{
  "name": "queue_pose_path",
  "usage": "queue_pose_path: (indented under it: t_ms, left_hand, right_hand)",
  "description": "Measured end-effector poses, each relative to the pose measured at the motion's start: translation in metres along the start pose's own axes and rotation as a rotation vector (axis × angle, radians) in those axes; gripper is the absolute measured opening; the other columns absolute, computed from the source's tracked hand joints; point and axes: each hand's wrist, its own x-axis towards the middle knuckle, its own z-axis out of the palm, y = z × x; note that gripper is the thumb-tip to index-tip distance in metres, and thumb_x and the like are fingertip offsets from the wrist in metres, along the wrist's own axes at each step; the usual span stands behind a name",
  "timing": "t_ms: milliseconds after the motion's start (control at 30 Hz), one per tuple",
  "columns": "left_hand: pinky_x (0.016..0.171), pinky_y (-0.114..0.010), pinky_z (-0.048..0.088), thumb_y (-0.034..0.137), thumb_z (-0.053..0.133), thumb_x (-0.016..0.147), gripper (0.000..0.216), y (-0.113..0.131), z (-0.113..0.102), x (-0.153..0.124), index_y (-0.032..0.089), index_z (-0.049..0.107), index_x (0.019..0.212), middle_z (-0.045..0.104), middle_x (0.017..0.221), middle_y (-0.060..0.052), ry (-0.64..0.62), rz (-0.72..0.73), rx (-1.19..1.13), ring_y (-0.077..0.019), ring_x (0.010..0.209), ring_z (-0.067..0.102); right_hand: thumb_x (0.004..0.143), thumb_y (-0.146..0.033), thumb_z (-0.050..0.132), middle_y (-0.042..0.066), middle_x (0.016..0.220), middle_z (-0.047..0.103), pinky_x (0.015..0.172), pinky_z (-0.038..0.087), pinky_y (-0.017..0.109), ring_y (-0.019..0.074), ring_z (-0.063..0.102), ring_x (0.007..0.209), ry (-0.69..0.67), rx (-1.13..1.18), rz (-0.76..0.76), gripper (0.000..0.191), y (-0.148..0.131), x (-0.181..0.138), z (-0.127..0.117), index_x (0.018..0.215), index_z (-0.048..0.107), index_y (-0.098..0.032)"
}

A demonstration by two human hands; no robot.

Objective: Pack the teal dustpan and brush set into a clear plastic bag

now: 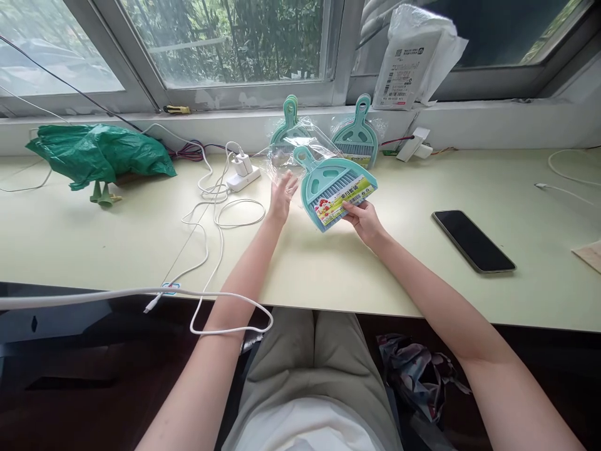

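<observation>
Dustpan set (337, 191): teal, labelled, held above the counter (328, 275). Right hand (364, 220) fingers grip its lower edge; handle points up-left, away from the person. Left hand (282, 195): fingers spread, empty, just left of the set, beside a clear wrapper (286, 153).

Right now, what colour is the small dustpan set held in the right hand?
Teal, with a multicoloured label; the head view shows the dustpan set in the right hand.
</observation>
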Motion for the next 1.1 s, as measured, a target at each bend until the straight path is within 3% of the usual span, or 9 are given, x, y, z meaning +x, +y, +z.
queue_pose_path:
  t_ms: [133,267,433,833,1100]
  left_hand:
    - [0.113,-0.045,0.044,0.026,0.064,0.09,0.077,-0.002,0.007,-0.008,0.028,0.026,0.157,0.063,0.134,-0.006,-0.144,-0.015,0.024,-0.0228,0.128,0.06]
    - [0.11,-0.045,0.048,0.025,0.075,0.08,0.079,-0.007,0.012,-0.017,0.03,0.039,0.151,0.07,0.123,-0.003,-0.333,-0.039,0.04,-0.0255,0.122,0.064]
    - [0.111,-0.044,0.047,0.029,0.081,0.074,0.071,-0.019,0.012,-0.023,0.025,0.053,0.139,0.071,0.123,-0.007,-0.473,-0.099,0.029,-0.0283,0.122,0.064]
    - [0.102,-0.044,0.052,0.034,0.079,0.076,0.059,-0.029,0.012,-0.025,0.024,0.059,0.131,0.073,0.116,-0.007,-0.436,-0.143,0.032,-0.0271,0.11,0.069]
    - [0.111,-0.046,0.047,0.032,0.076,0.082,0.04,-0.03,0.023,-0.035,0.017,0.067,0.118,0.073,0.117,-0.01,-0.514,-0.216,-0.021,-0.0284,0.115,0.067]
  right_hand:
    - [0.063,-0.035,0.09,0.006,0.103,0.078,0.096,0.061,0.046,0.0276,0.072,0.109,0.007,-0.026,0.01,0.04,0.003,0.0,0.0,0.092,0.067,-0.02]
    - [0.066,-0.033,0.089,0.005,0.106,0.077,0.097,0.061,0.043,0.0254,0.071,0.11,0.053,-0.034,0.006,0.037,0.004,0.0,0.002,0.093,0.066,-0.02]
    - [0.07,-0.032,0.085,0.004,0.11,0.076,0.098,0.06,0.038,0.0227,0.069,0.113,0.097,-0.029,-0.018,0.034,0.006,0.0,0.003,0.094,0.065,-0.021]
    - [0.071,-0.026,0.082,0.0,0.115,0.072,0.096,0.06,0.034,0.0184,0.069,0.112,0.113,-0.011,0.023,0.037,0.006,0.001,0.003,0.099,0.059,-0.025]
    - [0.07,-0.022,0.084,0.004,0.109,0.074,0.098,0.06,0.038,0.0219,0.07,0.111,0.14,-0.006,0.018,0.029,-0.003,0.001,0.002,0.09,0.062,-0.021]
